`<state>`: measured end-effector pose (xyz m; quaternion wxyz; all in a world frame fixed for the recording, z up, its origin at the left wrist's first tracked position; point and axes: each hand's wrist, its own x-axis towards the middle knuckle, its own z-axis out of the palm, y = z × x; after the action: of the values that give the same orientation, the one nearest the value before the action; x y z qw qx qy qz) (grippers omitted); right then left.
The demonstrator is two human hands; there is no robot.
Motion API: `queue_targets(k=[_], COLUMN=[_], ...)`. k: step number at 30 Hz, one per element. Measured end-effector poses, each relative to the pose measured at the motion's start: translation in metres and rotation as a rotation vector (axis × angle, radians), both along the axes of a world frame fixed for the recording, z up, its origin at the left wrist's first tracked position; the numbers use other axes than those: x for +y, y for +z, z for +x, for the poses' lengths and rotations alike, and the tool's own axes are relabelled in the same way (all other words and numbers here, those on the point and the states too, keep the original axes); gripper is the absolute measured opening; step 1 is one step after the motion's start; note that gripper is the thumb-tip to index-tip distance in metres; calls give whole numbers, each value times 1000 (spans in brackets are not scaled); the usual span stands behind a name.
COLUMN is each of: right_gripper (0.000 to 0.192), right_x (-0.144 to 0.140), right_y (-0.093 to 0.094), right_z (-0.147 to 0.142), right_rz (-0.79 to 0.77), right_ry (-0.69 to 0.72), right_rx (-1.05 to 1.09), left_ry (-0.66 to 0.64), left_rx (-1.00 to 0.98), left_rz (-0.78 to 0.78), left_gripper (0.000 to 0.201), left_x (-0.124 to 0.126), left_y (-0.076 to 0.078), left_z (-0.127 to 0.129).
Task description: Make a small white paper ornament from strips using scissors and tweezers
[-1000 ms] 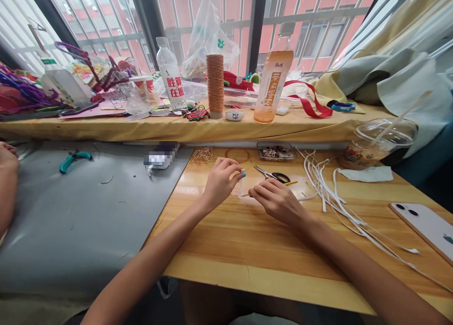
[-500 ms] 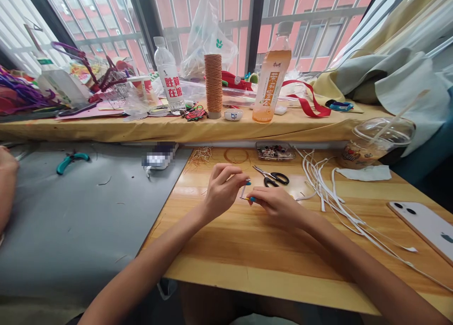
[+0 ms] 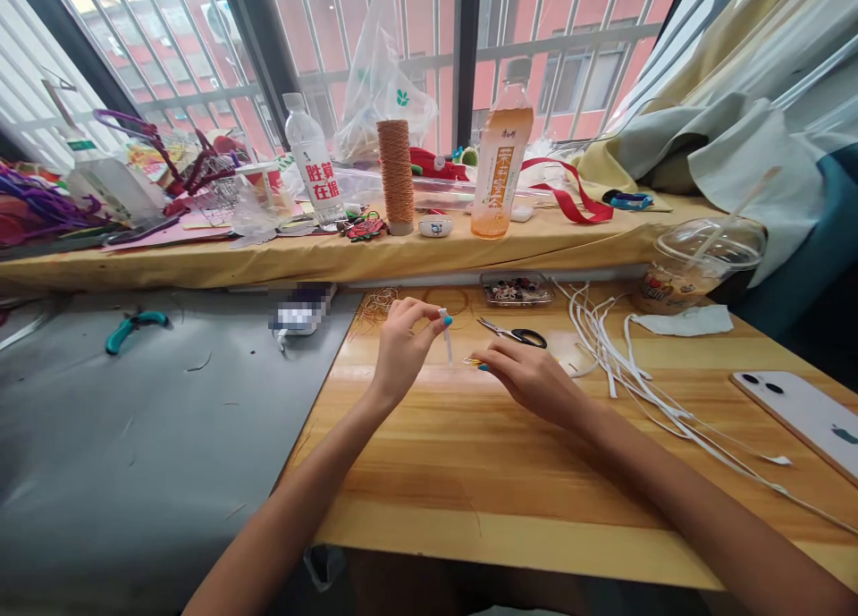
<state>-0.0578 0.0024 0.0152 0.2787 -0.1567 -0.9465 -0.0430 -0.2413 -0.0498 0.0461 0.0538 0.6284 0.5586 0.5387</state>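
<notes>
Above the wooden table, my left hand (image 3: 406, 343) pinches a short white cord (image 3: 449, 346) between thumb and finger, and its free end hangs down. To the right, my right hand (image 3: 523, 373) is closed around a thin tool (image 3: 471, 361) with a metal tip and a bit of yellow showing. Most of that tool is hidden in my fingers. Its tip points left toward the hanging cord, with a small gap between them. Black-handled scissors (image 3: 529, 336) lie just behind my right hand, partly covered by it.
Several white cords (image 3: 613, 357) spread to the right, near a phone (image 3: 797, 419) and a plastic cup (image 3: 677, 281). A clear box of beads (image 3: 516, 289) sits at the back. Teal pliers (image 3: 134, 330) rest on the grey mat (image 3: 174, 446). Bottles and a brown thread spool (image 3: 397, 178) line the ledge.
My left hand has moved left and slightly up with the cord, widening the gap to my right hand. Another person's arm at the left edge has gone out of view.
</notes>
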Motion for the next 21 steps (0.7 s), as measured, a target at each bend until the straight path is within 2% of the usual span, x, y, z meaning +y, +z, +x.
queue_targets(k=[4,7,14,21], right_gripper=[23,26,31,25], right_x=[-7,-13,-13,-15], right_y=[12,15,9,8], right_z=[3,3,7,6], right_rz=[269,376,483,520], right_ry=[-4,-6,-39,-23], right_rx=[35,19,50,60], left_ry=[-53,-64,-101,-109], left_rx=[-172,-287,-524,-562], left_rz=[-136,-196,-276,-275], left_gripper=[11,14,14,13], left_x=[2,1,-1,-2], left_y=[-5,-4,3,3], left_z=[1,2,6,7])
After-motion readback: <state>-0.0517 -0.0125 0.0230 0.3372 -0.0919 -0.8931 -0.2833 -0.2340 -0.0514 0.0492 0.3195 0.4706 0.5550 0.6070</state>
